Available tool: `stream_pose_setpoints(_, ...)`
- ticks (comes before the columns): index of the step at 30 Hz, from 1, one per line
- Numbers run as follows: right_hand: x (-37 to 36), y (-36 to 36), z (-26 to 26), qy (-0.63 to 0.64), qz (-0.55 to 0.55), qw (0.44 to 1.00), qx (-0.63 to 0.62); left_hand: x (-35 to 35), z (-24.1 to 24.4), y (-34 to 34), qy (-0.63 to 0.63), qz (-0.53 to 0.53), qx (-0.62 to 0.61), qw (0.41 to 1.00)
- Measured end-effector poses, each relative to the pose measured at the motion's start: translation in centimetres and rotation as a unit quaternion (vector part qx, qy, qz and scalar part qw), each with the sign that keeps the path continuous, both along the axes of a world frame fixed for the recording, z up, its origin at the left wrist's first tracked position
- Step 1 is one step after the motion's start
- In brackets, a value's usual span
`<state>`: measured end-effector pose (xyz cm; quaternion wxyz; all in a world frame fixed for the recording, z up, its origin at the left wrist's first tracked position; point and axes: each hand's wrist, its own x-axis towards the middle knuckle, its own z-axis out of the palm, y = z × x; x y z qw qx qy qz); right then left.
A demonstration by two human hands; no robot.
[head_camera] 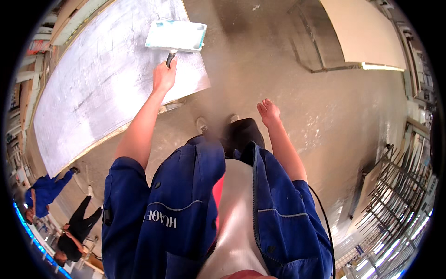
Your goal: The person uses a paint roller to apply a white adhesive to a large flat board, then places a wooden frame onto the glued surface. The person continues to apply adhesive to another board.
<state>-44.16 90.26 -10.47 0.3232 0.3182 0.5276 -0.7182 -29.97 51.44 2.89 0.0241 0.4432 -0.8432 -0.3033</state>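
My left hand (pixel 164 76) grips the black handle (pixel 170 59) of a wide tool with a rectangular white head (pixel 176 35) tinged teal at its edges. Glare washes out the head, so I cannot tell whether it is a roller or a flat pad. The head lies over the right part of a large pale board (pixel 90 80) with a streaked, shiny surface, and reaches past its right edge. Whether it touches the board is unclear. My right hand (pixel 269 111) hangs free above the floor, holding nothing, with its fingers loosely bent and partly apart.
Beige boards (pixel 366 33) stand raised at the upper right. A metal rack (pixel 400 185) with many bars is at the lower right. Two people, one in blue (pixel 48 191) and one in black (pixel 75 233), are at the lower left. A black cable (pixel 325 216) runs by my right side.
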Motion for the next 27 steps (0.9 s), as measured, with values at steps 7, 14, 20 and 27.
stream_pose_setpoints(7,-7.8,-0.9,0.3,-0.016,0.088,0.995,0.038,-1.0,-4.8,2.1,0.030,0.168,0.137,0.976)
stream_pose_setpoints(14,-17.8,-1.0,-1.6,-0.022,0.224,0.974,0.026,0.7,-5.2,12.2,0.056,0.253,0.028,0.965)
stream_pose_setpoints(20,-26.7,1.5,-3.4,-0.046,0.243,0.968,0.047,5.2,-5.0,22.5,-0.036,0.356,0.004,0.934)
stream_pose_setpoints(27,-32.1,-1.8,-3.5,-0.064,0.254,0.965,0.019,4.6,0.6,30.1,-0.006,0.451,-0.028,0.892)
